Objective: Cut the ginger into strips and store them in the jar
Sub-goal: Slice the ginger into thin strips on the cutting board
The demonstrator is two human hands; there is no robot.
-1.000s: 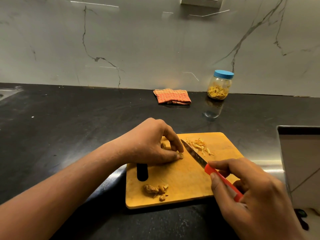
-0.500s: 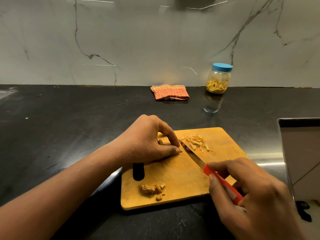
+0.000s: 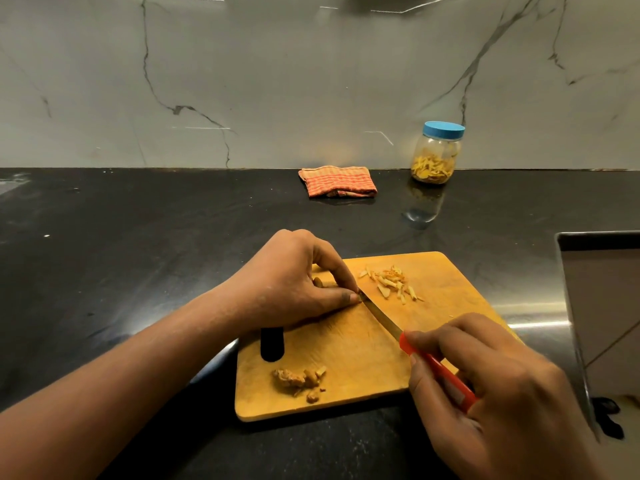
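Observation:
A wooden cutting board (image 3: pixel 349 348) lies on the black counter. My left hand (image 3: pixel 294 282) pins a small piece of ginger (image 3: pixel 320 283) to the board, mostly hidden under my fingers. My right hand (image 3: pixel 498 386) grips a red-handled knife (image 3: pixel 433 367); its blade tip touches my left fingertips at the ginger. A small pile of cut ginger strips (image 3: pixel 393 284) lies to the right of the blade. Ginger scraps (image 3: pixel 299 379) sit near the board's front edge. A clear jar (image 3: pixel 437 154) with a blue lid, holding ginger strips, stands by the back wall.
A folded orange checked cloth (image 3: pixel 337 181) lies at the back of the counter, left of the jar. A steel sink rim (image 3: pixel 568 271) runs along the right side. The marble wall rises behind the counter.
The knife blade has slid in closer to my left fingertips on the ginger. The camera view has shifted slightly; both hands stay in the same places on the board.

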